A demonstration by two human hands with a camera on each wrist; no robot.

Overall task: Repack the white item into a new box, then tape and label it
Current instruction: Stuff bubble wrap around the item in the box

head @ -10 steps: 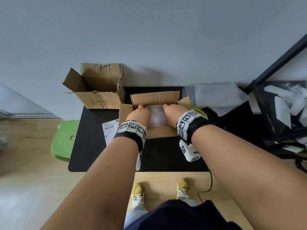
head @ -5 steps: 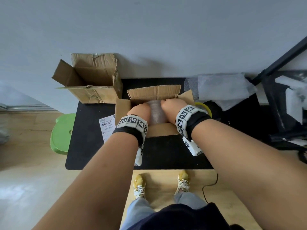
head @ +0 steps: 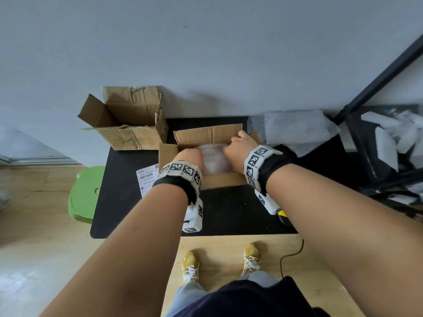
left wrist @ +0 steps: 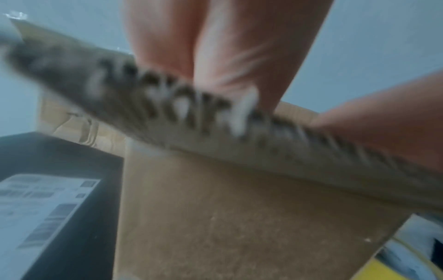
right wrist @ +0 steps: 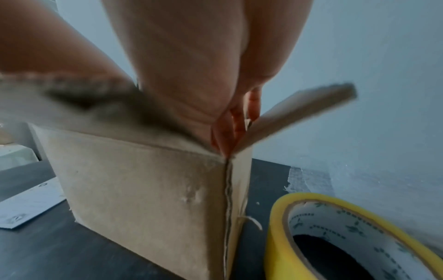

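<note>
Both hands reach into the new box (head: 219,179). Left hand (head: 190,156) and right hand (head: 240,145): fingers hidden below the rim, grip cannot be told. Bubble-wrapped white item (head: 212,159) sits between them. Risk: wrap bulges, flaps won't close flat, so tape (right wrist: 347,236) lifts.

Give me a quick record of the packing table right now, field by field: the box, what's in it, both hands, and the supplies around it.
new box: open cardboard box on the black table, flaps up
contents: bubble-wrapped item inside
left hand: left hand reaching into the box, fingers hidden
right hand: right hand at the box's far right corner, fingers inside by the right flap
tape: yellow tape roll right of the box
label: shipping label flat, left of the box
old box: worn cardboard box at far left, open
</note>
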